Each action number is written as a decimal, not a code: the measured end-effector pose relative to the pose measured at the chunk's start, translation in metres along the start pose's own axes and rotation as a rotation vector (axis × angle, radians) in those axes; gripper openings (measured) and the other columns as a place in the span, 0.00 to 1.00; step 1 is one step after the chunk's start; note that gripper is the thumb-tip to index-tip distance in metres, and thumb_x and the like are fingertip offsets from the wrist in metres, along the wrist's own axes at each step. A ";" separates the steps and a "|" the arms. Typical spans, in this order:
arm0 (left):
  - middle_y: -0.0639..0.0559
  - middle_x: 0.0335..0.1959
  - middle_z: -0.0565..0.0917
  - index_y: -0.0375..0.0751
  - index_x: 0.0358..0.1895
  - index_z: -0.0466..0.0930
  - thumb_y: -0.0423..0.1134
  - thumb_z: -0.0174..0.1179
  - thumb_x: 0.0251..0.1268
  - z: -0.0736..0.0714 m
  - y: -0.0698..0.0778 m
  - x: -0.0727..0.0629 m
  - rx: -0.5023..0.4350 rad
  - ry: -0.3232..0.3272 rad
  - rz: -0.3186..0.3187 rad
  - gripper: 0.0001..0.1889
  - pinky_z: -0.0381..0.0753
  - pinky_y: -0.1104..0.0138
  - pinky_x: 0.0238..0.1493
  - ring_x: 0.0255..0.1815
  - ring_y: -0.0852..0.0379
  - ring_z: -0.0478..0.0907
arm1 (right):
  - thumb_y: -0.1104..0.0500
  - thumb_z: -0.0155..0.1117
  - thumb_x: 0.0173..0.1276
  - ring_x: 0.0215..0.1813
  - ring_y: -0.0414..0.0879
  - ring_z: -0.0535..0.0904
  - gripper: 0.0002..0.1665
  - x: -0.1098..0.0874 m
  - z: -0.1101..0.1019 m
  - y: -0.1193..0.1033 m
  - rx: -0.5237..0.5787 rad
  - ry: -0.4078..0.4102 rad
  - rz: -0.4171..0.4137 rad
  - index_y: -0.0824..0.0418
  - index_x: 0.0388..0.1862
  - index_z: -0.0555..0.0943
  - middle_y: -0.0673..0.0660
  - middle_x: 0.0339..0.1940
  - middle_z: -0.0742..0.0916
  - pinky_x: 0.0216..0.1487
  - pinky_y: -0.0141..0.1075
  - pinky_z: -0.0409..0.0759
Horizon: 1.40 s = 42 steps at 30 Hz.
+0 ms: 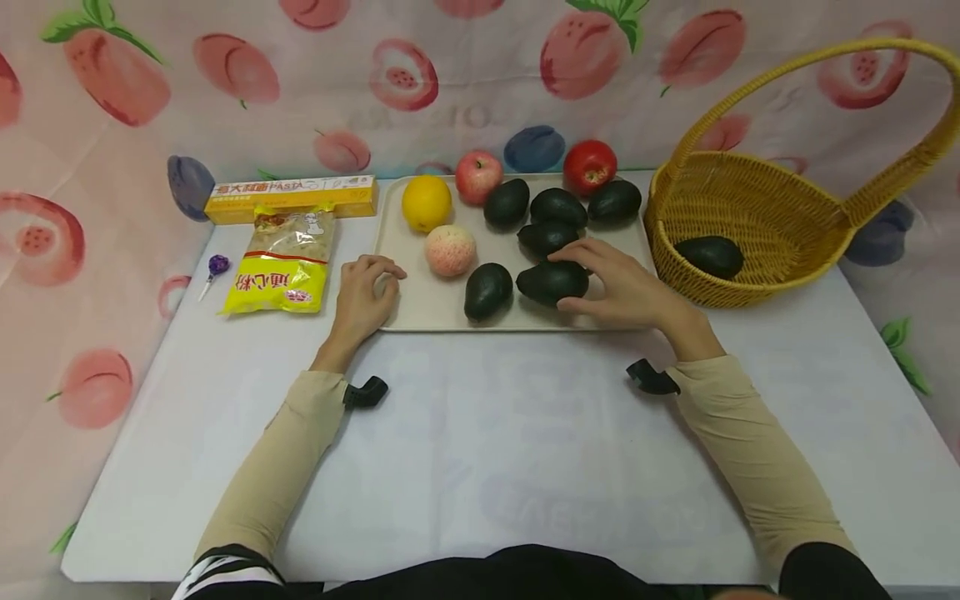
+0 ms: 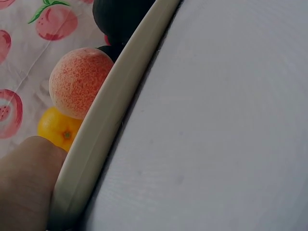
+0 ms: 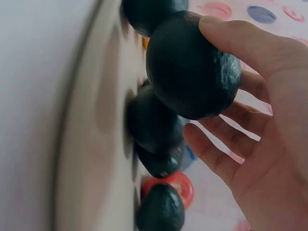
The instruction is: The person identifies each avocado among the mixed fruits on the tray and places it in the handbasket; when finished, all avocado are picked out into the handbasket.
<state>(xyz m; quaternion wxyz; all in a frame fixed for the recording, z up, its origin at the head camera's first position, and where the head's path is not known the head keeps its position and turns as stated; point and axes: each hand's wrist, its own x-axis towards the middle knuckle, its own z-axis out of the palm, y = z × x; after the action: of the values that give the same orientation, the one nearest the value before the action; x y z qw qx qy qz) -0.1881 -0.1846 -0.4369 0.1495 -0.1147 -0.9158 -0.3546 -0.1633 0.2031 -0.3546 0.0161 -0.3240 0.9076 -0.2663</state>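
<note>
My right hand (image 1: 618,283) grips a dark green avocado (image 1: 552,283) at the front right of a cream tray (image 1: 420,312). In the right wrist view the thumb lies on one side of this avocado (image 3: 190,67) and the fingers reach round the other. Another avocado (image 1: 488,292) lies just left of it, and several more are behind. At the tray's left edge rests my left hand (image 1: 365,296), its fingers loosely curled around nothing. Nearest to it on the tray are a pinkish peach (image 1: 450,251) and an orange (image 1: 427,203).
A yellow wicker basket (image 1: 678,271) with a tall handle stands right of the tray, one avocado (image 1: 711,257) inside. An apple (image 1: 478,177) and a tomato (image 1: 590,167) sit along the tray's back. Leftward lie a pasta box (image 1: 292,197), a yellow bag (image 1: 281,262) and a purple lollipop (image 1: 218,265).
</note>
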 end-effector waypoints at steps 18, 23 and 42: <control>0.43 0.47 0.80 0.40 0.36 0.84 0.31 0.54 0.60 0.001 -0.005 -0.001 -0.017 0.022 0.031 0.08 0.60 0.52 0.58 0.56 0.42 0.68 | 0.51 0.72 0.55 0.51 0.43 0.69 0.37 -0.033 -0.060 0.027 0.019 0.179 0.127 0.48 0.64 0.71 0.51 0.59 0.76 0.49 0.39 0.68; 0.42 0.48 0.80 0.41 0.36 0.84 0.32 0.54 0.60 0.002 -0.005 -0.003 -0.017 0.012 0.011 0.08 0.59 0.51 0.58 0.56 0.42 0.67 | 0.49 0.71 0.56 0.57 0.49 0.70 0.36 -0.042 -0.074 0.031 0.064 0.154 0.215 0.45 0.65 0.70 0.52 0.62 0.75 0.55 0.45 0.68; 0.42 0.49 0.79 0.40 0.37 0.84 0.32 0.54 0.61 0.001 -0.004 0.000 -0.020 -0.006 0.013 0.08 0.59 0.51 0.58 0.56 0.42 0.66 | 0.48 0.66 0.60 0.59 0.47 0.68 0.35 -0.084 -0.101 0.063 0.114 0.188 0.466 0.39 0.67 0.67 0.58 0.61 0.74 0.52 0.27 0.68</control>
<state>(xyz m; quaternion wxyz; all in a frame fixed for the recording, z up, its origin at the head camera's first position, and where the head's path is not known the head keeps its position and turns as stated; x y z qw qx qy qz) -0.1893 -0.1863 -0.4401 0.1482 -0.1232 -0.9118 -0.3625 -0.1544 0.3420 -0.3109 0.0108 -0.0786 0.9389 -0.3350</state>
